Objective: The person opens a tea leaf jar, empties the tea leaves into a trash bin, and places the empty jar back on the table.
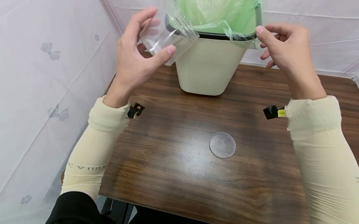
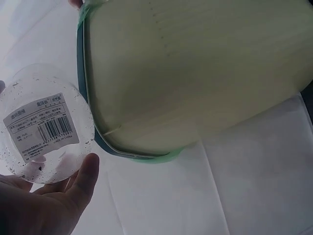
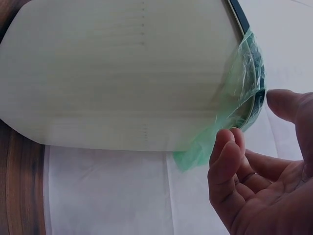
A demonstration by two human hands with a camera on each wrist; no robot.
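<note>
My left hand point(image 1: 137, 54) holds a clear plastic jar point(image 1: 173, 36), thumb on the near side and fingers around the far side. The jar tilts toward the bin, its threaded mouth overlapping the bin's left rim. On its base, the left wrist view shows a white barcode label point(image 2: 41, 127) and small dark specks. The cream trash bin point(image 1: 209, 67) has a dark rim and a green plastic bag point(image 1: 215, 12) lining it. At the bin's right rim is my right hand point(image 1: 288, 46), thumb tip right at the edge, other fingers loosely bent below it near the bag's folded corner point(image 3: 195, 152).
A round clear lid point(image 1: 222, 145) lies flat on the dark wooden table point(image 1: 171, 164), in front of the bin. White patterned sheeting point(image 1: 49, 87) hangs along the left side and behind the table. A small black camera sits at each wrist.
</note>
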